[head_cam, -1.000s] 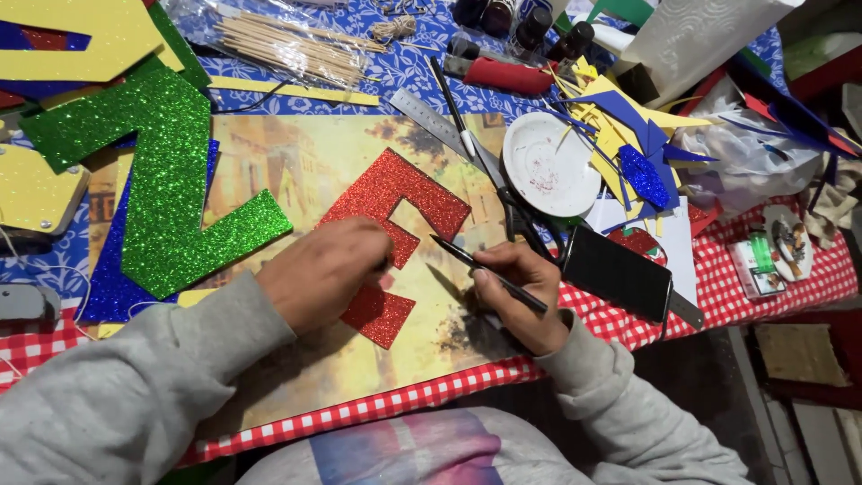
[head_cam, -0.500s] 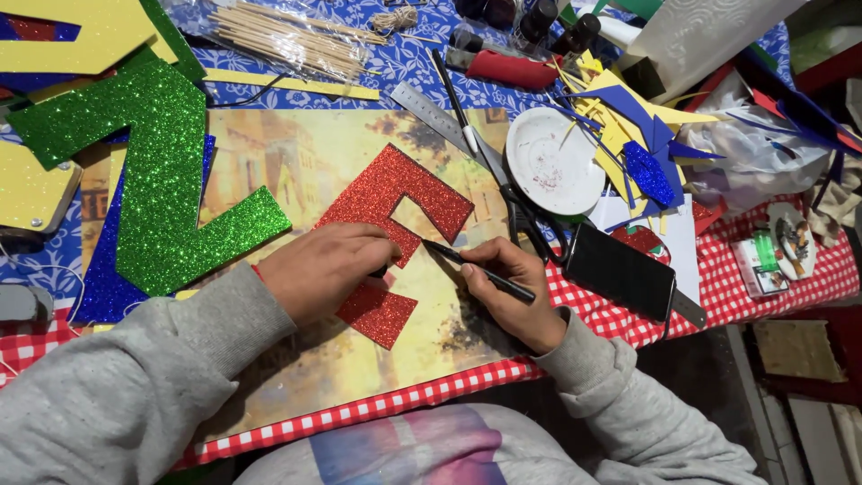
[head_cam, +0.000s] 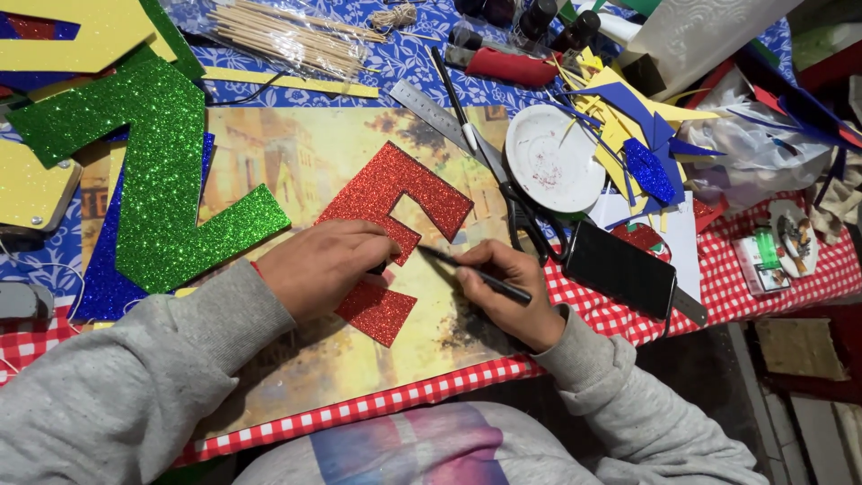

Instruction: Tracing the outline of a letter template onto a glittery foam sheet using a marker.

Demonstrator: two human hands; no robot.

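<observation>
The left hand (head_cam: 328, 269) lies flat, fingers pressing the red glitter letter (head_cam: 395, 233) down so it stays put on the picture board (head_cam: 296, 153), near the table's front edge. The right hand (head_cam: 503, 296) pinches a thin black tool (head_cam: 476, 274), its tip at the letter's edge.

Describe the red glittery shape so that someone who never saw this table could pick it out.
Start at the large yellowish picture board in the middle of the table. On it lies the red glitter letter, angular and pressed down by the left hand. The neighbouring green glitter letter is bigger and untouched.

left hand (head_cam: 325, 266) slid further over the red glitter letter (head_cam: 395, 208), pen (head_cam: 474, 274) tip drawn closer to its edge
</observation>
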